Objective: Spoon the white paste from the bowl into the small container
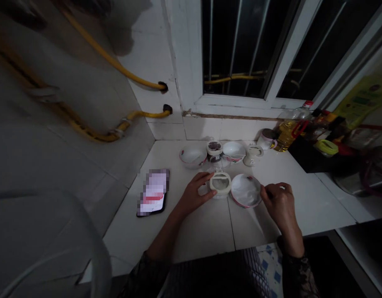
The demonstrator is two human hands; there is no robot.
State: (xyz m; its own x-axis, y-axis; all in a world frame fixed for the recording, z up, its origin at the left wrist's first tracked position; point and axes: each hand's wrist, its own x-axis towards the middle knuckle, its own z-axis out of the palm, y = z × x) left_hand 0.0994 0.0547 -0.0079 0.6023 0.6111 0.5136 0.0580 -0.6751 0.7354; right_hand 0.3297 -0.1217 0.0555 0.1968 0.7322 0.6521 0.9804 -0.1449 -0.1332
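"What is being held by the left hand (193, 195)?"
"A white-rimmed jar (221, 185) is being gripped, just beside a bowl (243, 204)."
"And the bowl?"
"It is being held at the rim by the right hand (280, 202)."
"What else is being carried by the desk (199, 234)?"
"A lit phone (153, 192) is being carried at the left, and two more bowls (192, 164) and two more jars (252, 158) farther back."
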